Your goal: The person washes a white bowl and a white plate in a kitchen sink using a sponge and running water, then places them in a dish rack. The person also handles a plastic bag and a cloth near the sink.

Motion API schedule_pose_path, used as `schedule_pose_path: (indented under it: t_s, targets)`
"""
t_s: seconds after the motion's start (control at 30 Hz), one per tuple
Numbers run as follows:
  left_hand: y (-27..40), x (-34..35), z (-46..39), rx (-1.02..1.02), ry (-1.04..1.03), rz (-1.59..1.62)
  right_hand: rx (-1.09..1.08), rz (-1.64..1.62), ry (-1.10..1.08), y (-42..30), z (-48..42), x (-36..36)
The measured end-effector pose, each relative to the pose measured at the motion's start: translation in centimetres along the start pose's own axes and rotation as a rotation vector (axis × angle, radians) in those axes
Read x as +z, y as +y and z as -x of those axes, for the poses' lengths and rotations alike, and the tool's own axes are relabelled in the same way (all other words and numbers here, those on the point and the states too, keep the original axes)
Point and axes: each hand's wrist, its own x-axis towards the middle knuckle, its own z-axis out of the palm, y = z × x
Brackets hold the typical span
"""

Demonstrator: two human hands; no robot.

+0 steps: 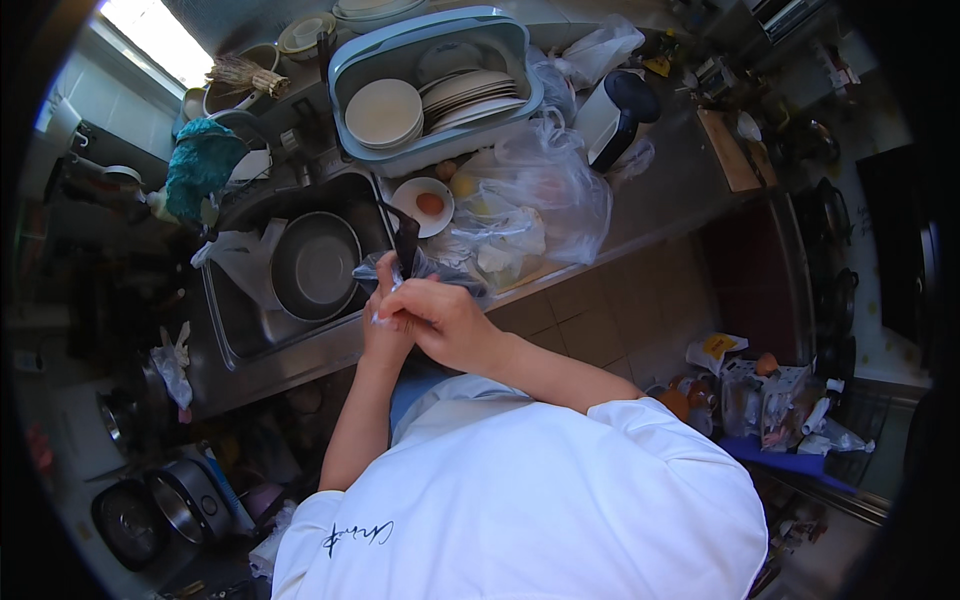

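Observation:
Both my hands meet at the front edge of the sink, around a gathered dark translucent plastic bag (pixel 457 278). My right hand (pixel 442 319) pinches a whitish twisted part of the bag. Against it, my left hand (pixel 386 322) has one finger raised; its palm side is partly hidden. A dark strand of the bag stands up behind the fingers. Left of the hands, a round grey pan (pixel 316 262) lies in the metal sink (pixel 225 330) beside a pale plastic bag (pixel 244 262). Behind them a white bowl (pixel 405 196) holds something orange, perhaps an egg yolk.
A blue dish tub (pixel 439 161) with stacked plates (pixel 476 94) and bowls (pixel 384 112) stands behind. Clear plastic bags (pixel 562 195) lie on the counter, near a white and black pitcher-like container (pixel 611 120). A teal cloth (pixel 201 165) hangs left; a cutting board (pixel 727 150) is at right.

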Motion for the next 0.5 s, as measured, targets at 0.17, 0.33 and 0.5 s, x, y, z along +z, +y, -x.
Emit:
schedule_pose_path:
  t_s: [0.17, 0.33, 0.5]
  targets:
    - [-2.5, 2.0, -0.5, -0.069, 0.108, 0.247, 0.234, -0.016, 0.325, 3.7, 2.0, -2.7]
    - [-1.2, 0.9, -0.8, -0.263, 0.038, 0.492, 0.278, 0.841, 0.478, 9.9, 4.8, -6.9]
    - [-1.8, 0.9, -1.5, -0.271, -0.011, 0.631, 0.428, 0.722, 0.400, 16.0, 3.0, -8.4]
